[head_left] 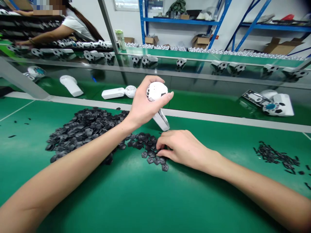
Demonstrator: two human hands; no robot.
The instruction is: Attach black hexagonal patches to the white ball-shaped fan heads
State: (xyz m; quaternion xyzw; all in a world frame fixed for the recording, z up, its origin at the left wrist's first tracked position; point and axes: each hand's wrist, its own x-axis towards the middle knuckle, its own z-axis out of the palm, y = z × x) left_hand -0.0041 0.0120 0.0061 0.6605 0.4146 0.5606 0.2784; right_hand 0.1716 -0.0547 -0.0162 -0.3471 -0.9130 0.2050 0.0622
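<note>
My left hand [145,102] is wrapped round a white handheld fan [157,90] with a round head in a football pattern. The fan's handle slants down below the palm, over the front edge of the line. Lower and to the right, my right hand [186,147] has thumb and fingertips bent together on a black pentagon piece [159,152] among small scattered ones; the fingers partly hide it. Left of that scatter spreads a large heap of black pentagon pieces [88,129], partly behind my left forearm.
Small black strips [274,153] lie on the green table [155,200] at right. Behind a pale rail [206,119], white fan parts [113,93] rest on the green belt. A co-worker [70,29] reaches over fans at upper left. Blue shelves [181,21] stand at the back.
</note>
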